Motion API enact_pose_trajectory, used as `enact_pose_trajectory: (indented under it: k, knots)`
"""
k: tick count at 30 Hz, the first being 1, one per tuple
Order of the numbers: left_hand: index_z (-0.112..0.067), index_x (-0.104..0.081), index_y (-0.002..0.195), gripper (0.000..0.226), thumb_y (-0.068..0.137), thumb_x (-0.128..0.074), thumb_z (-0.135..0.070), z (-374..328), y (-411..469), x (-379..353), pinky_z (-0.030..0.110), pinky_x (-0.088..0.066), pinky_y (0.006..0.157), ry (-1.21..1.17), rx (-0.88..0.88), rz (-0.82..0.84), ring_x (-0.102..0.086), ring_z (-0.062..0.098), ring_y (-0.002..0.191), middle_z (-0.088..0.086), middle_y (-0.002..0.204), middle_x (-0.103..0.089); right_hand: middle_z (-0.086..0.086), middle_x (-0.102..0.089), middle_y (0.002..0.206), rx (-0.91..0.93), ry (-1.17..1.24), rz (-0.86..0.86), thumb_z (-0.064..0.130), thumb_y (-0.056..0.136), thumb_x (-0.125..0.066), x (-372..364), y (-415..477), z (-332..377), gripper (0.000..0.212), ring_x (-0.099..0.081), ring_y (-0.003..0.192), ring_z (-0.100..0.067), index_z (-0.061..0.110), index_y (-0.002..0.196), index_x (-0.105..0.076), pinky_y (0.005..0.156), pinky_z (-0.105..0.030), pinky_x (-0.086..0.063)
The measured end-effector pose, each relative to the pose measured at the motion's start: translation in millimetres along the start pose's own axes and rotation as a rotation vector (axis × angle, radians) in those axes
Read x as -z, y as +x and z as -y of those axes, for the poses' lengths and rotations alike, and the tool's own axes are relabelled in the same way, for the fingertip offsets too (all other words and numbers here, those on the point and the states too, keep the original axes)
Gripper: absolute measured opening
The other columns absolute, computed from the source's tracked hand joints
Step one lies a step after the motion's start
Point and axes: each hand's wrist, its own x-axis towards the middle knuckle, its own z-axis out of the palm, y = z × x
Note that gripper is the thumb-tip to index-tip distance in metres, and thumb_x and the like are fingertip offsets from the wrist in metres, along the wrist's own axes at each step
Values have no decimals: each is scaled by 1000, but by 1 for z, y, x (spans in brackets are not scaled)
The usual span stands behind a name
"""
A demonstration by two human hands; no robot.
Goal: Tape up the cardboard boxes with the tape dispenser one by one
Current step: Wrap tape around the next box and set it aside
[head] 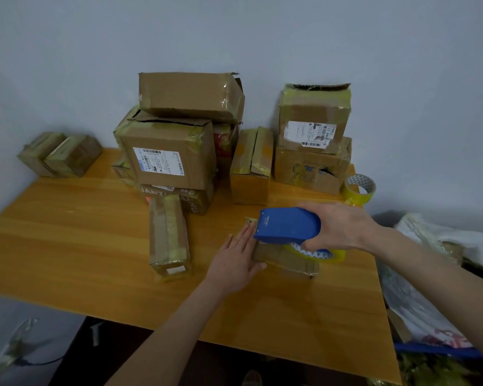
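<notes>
**Dispenser on the small box**

Your right grip [338, 227] is curled round the blue tape dispenser [287, 225], which is on top of the small cardboard box [286, 260] at the right side of the counter [67, 232]. Your left grip [234, 261] is flat, with straight fingers pressing the left end of the box.

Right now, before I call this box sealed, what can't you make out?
Head view only.
- The small box: top mostly covered by the tape dispenser and right hand.
- The dispenser's front edge, beside the left hand: blurred; cannot tell whether the tape is cut.
- Shipping labels on the stacked boxes: too small to read.
- Bags at right: cut off by the frame edge.
</notes>
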Motion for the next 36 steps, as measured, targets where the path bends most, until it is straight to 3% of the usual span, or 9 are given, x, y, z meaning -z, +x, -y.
enact_pose_trajectory:
  k: [6,9,12,15,17,20,26,32,36]
  knots:
    - [-20,5,153,70,99,-20,-57,-4,0,8,38,-2,122,-33,25,0,15,8,146,-5,160,13,12,-60,108,-109,6,102,53,73,-70,7,-25,-30,70,-59,93,-15,38,134,-39,72,-30,-52]
    - [-18,-16,153,60,102,-20,-49,-16,5,11,37,-5,122,-92,106,-105,-3,11,148,-4,161,-9,9,-62,110,-115,-76,89,58,75,-66,0,-26,-26,68,-60,94,-16,37,133,-37,65,-28,-46]
    - [-14,-33,148,49,104,-26,-35,-32,15,13,36,-13,121,-85,93,-240,-25,19,144,3,155,-31,9,-62,104,-115,-132,101,70,70,-64,-4,-22,-21,71,-57,89,-17,35,127,-40,71,-31,-50]
    - [-19,-1,150,63,94,7,-45,-41,18,6,39,1,122,-3,-25,-117,2,17,149,-2,159,1,8,-62,103,-131,-170,126,79,65,-62,-6,-21,-17,77,-58,89,-19,31,123,-41,69,-32,-48]
    - [-21,11,148,63,92,11,-51,-35,17,2,37,7,121,49,-45,-72,14,14,147,-4,157,15,7,-60,100,-133,-147,109,74,68,-64,-6,-22,-15,75,-58,88,-19,29,124,-42,71,-33,-52]
    - [-23,11,149,59,98,-2,-51,-18,19,5,35,6,121,36,-47,-40,15,10,146,-5,158,14,6,-60,99,-132,-80,56,68,70,-67,-4,-20,-11,72,-60,87,-18,28,125,-44,72,-34,-55]
    - [-22,11,147,70,86,19,-58,-13,17,6,36,6,121,62,-54,-56,14,12,147,-3,160,10,10,-57,127,-95,-34,90,77,69,-62,-5,-17,-7,90,-56,110,-19,43,144,-28,85,-35,-51]
    - [-23,15,146,80,78,28,-63,-10,19,5,36,4,122,51,-53,-65,16,11,146,-5,156,16,14,-55,111,-72,-13,30,61,75,-64,-9,-22,-13,77,-56,103,-17,46,141,-28,79,-33,-52]
    - [-22,14,147,86,75,34,-65,-5,21,3,33,8,120,73,-72,-65,17,10,145,-4,159,13,14,-59,116,-78,14,36,59,74,-65,-2,-34,-29,76,-58,103,-17,48,139,-29,81,-35,-54]
